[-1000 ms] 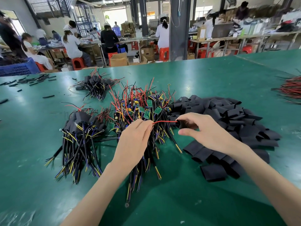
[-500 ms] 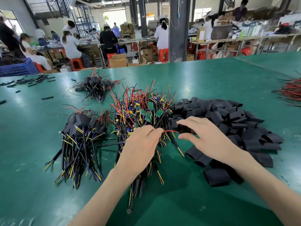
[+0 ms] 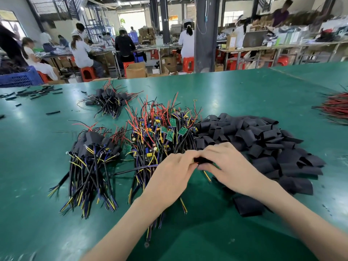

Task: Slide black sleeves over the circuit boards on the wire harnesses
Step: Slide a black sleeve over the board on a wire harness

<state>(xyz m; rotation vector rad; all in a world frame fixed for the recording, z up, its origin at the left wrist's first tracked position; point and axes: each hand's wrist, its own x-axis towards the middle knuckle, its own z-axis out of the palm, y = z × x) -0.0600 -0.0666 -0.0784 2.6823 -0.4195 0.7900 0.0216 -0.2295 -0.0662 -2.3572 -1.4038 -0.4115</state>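
A short black flexible sleeve (image 3: 203,160) sat pinched between our two hands, low over the green table mat (image 3: 244,91), at the near edge of the loose heap of wire harnesses (image 3: 150,146) with small green circuit boards (image 3: 172,122). Our left hand (image 3: 172,176) curled its fingers onto the sleeve's left end, and our right hand (image 3: 232,167) gripped the right end. Whether a board lay inside, we could not tell. The pile of black sleeves (image 3: 263,140) lay to the right and the bundle of sleeved harnesses (image 3: 92,146) to the left.

Green table (image 3: 244,91), dark pillar (image 3: 206,34), perhaps steel
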